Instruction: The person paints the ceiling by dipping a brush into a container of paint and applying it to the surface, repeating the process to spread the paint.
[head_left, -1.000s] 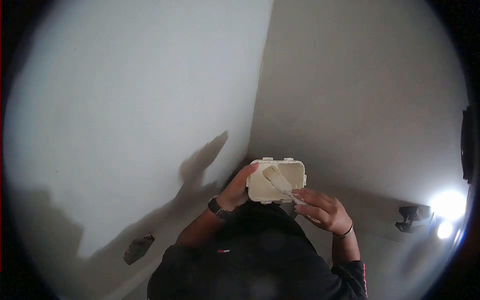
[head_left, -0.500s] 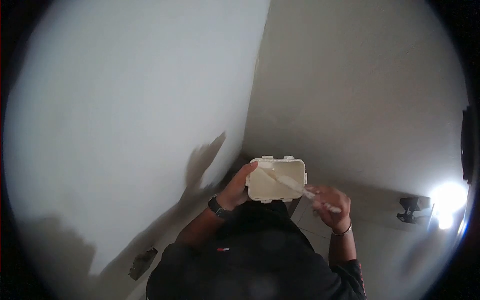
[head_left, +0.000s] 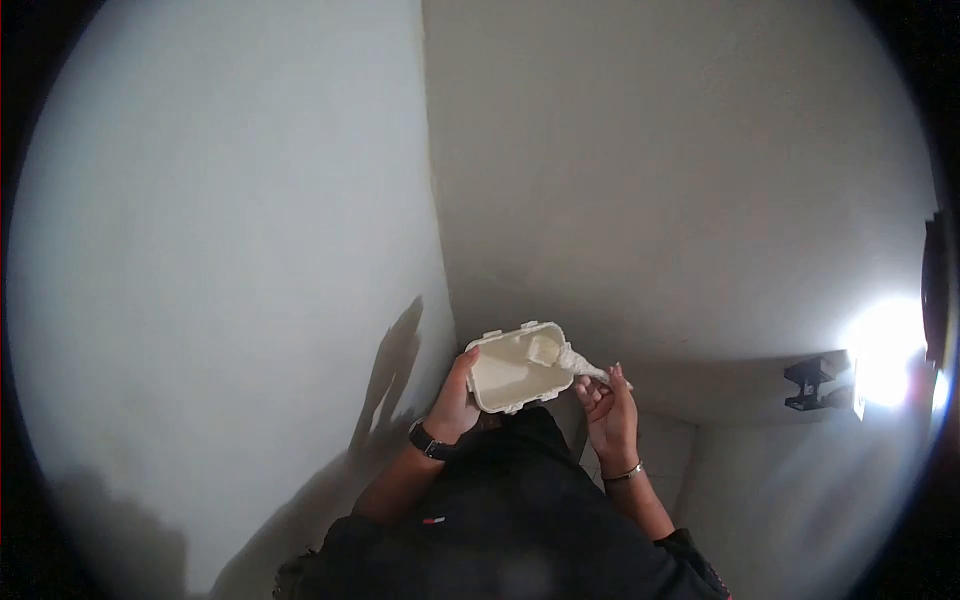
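My left hand (head_left: 458,398) grips the left end of a cream plastic container (head_left: 502,384), its thumb over the rim. The container is rectangular with clip tabs along its edges, and its inside is coated off-white. In my right hand (head_left: 610,408) is a paintbrush (head_left: 574,358), its handle pinched between thumb and fingers. White paint covers the brush's neck and handle. Its bristles lie over the container's upper right part, pointing left. The container tilts, with its right end higher in view.
A pale wall (head_left: 240,220) fills the left side and meets a greyer wall (head_left: 640,190) in a corner ahead. To the right, a bright lamp (head_left: 890,350) shines beside a dark bracket (head_left: 814,383). Tiled floor (head_left: 655,445) shows beyond my right forearm.
The container has turned anticlockwise and shifted slightly left. My right hand has moved left and turned upward, and the brush head now sits nearer the container's right side. The view has swung right.
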